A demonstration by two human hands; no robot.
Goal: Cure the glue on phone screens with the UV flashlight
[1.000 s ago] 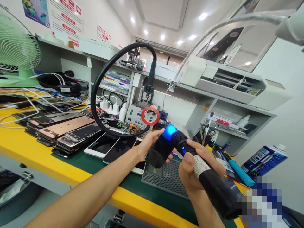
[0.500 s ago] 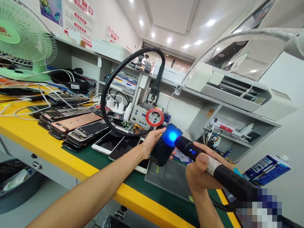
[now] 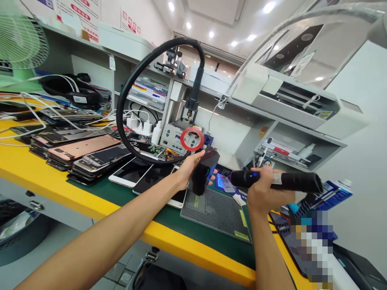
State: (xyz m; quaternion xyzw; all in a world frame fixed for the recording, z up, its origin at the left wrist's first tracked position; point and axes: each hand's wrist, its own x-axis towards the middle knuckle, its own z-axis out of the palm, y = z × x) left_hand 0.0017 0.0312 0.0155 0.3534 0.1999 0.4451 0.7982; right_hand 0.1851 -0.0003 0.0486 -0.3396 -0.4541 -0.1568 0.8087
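Note:
My left hand grips a dark smartphone by its edges, its glossy face tilted toward me. Wrapped round a black flashlight with a small blue lit button is my right hand. The flashlight lies nearly level and apart from the phone, its lit head pointing left, and a bluish glow falls on a label behind the phone. Under both hands is a grey perforated mat on the green bench top. Just beyond the phone stands a red ring at the end of a thick black hose.
Stacked phone screens fill the bench's left side, with white-framed devices beside them. A green fan stands at the far left. A blue can is at the right. Shelves hold a white cutting machine.
My right hand has drawn the flashlight right, away from the phone, and levelled it. The blue spot has left the phone's surface. The camera view has shifted slightly.

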